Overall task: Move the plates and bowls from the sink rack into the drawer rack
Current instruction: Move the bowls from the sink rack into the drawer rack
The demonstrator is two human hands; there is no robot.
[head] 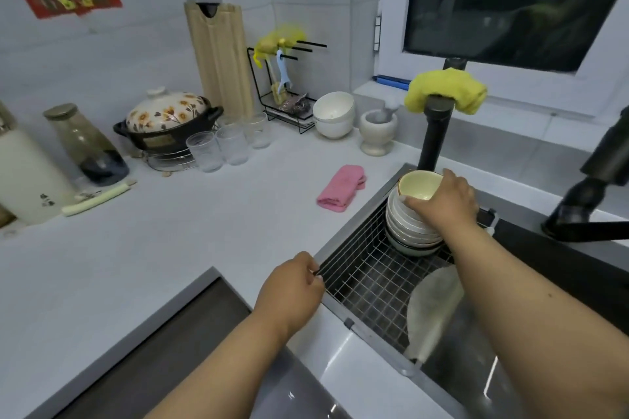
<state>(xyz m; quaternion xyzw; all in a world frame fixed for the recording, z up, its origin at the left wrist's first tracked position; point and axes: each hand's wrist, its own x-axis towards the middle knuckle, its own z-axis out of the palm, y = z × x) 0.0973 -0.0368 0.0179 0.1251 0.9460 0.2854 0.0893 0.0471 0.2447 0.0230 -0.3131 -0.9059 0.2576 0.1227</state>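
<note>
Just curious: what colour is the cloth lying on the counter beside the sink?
Pink. The cloth shows clearly in the head view.

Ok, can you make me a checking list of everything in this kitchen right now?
Surface: pale grey countertop.
Job's things: stack of white bowls in the wire sink rack; cream bowl on top; white plate leaning.
Clutter: pink folded cloth, clear glasses, flowered clay pot, stone mortar.
Hands: right hand grips the cream bowl; left hand pinches the rack's rim.
Cables: nothing seen.
Surroundings: black tap with yellow cloth, dark window.
</note>
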